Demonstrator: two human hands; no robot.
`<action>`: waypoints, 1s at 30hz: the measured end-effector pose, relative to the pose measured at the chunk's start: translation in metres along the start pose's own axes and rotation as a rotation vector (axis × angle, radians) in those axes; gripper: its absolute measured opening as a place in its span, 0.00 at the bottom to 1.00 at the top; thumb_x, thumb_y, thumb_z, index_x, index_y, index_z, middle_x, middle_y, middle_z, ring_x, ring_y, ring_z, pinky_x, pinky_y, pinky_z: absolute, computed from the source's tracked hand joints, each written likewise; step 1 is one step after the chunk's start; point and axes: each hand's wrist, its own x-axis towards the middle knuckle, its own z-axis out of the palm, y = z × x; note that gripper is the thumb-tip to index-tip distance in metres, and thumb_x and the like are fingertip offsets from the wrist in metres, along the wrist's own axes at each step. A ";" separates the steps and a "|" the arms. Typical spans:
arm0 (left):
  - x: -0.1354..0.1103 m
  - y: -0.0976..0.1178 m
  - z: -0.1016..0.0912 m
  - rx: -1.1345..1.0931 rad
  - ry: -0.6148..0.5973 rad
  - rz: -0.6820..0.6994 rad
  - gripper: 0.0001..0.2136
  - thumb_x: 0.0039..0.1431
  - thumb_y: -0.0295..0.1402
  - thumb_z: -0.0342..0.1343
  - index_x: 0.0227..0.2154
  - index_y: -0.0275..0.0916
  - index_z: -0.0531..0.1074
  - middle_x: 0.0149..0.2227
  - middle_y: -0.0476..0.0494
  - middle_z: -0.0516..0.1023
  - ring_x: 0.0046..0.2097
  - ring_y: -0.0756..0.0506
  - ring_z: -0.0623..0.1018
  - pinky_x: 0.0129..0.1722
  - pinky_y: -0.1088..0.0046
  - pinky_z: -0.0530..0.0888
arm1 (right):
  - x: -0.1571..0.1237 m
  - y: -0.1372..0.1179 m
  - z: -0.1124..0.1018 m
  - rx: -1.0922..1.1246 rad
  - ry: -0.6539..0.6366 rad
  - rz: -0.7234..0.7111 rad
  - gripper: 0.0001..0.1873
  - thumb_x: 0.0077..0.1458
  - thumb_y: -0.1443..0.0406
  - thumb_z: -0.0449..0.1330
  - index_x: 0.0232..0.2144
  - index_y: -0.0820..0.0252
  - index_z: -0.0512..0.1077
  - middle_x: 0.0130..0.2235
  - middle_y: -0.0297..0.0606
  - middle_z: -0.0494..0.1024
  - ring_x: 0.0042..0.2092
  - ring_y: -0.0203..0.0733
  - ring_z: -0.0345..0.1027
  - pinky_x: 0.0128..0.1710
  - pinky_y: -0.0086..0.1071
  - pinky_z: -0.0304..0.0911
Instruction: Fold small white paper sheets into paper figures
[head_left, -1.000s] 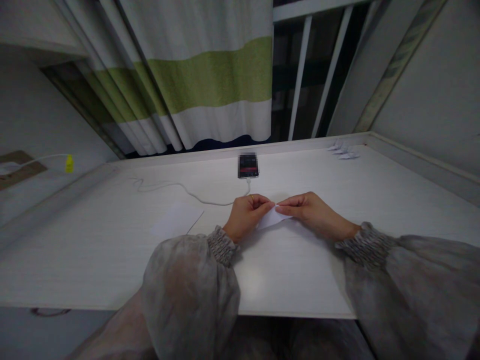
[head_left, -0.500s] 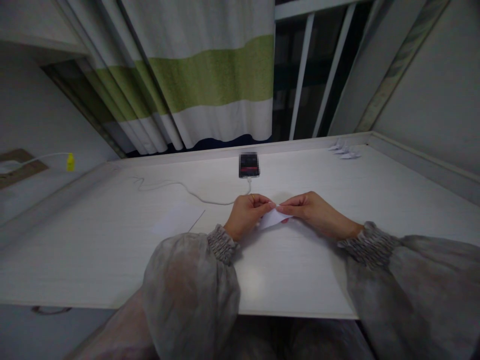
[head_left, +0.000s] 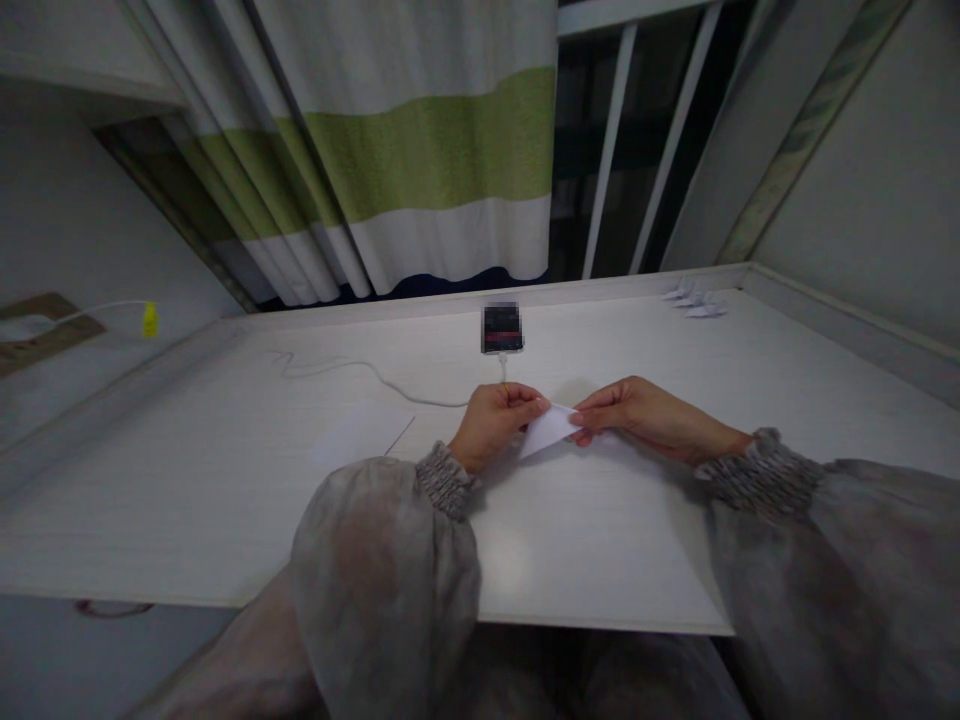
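A small piece of white folded paper, roughly triangular, is held just above the white desk between both my hands. My left hand pinches its upper left side between thumb and fingers. At the right corner, my right hand grips it with the thumb on top and fingertips underneath. On the desk to the left lies a flat sheet of white paper, with a thin dark stick-like thing at its right edge; I cannot make out what that is.
A phone sits beyond my hands, plugged into a white cable that runs left. Several small folded paper pieces rest at the desk's back right corner. A curtain hangs behind the raised rear edge.
My right hand has slid a little to the right along the paper, away from my left hand, so more of the paper's top shows. The view has shifted slightly.
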 end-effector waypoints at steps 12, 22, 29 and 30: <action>0.002 0.002 -0.003 -0.007 0.088 0.028 0.08 0.38 0.31 0.61 0.21 0.31 0.72 0.20 0.49 0.71 0.23 0.54 0.68 0.24 0.77 0.65 | 0.003 0.002 -0.010 0.129 0.109 -0.004 0.14 0.48 0.59 0.59 0.26 0.67 0.75 0.27 0.43 0.79 0.28 0.37 0.71 0.36 0.31 0.64; 0.004 0.002 -0.002 0.001 0.062 0.020 0.07 0.38 0.31 0.61 0.21 0.32 0.71 0.21 0.50 0.71 0.23 0.55 0.67 0.24 0.77 0.65 | 0.001 0.003 -0.002 -0.032 0.058 -0.106 0.12 0.42 0.58 0.62 0.21 0.63 0.76 0.25 0.37 0.77 0.27 0.34 0.66 0.34 0.30 0.60; 0.004 0.001 -0.002 -0.007 0.049 0.032 0.07 0.39 0.30 0.60 0.22 0.31 0.71 0.20 0.50 0.70 0.23 0.55 0.67 0.24 0.77 0.65 | 0.001 0.002 -0.002 0.062 0.086 -0.055 0.09 0.39 0.62 0.64 0.21 0.64 0.76 0.24 0.37 0.77 0.26 0.33 0.65 0.34 0.30 0.61; 0.004 0.002 -0.002 -0.008 0.049 0.035 0.07 0.39 0.30 0.60 0.22 0.31 0.71 0.20 0.50 0.70 0.23 0.55 0.67 0.24 0.78 0.65 | 0.000 0.002 -0.002 0.073 0.091 -0.051 0.09 0.39 0.62 0.64 0.21 0.64 0.76 0.24 0.38 0.77 0.26 0.33 0.66 0.34 0.30 0.61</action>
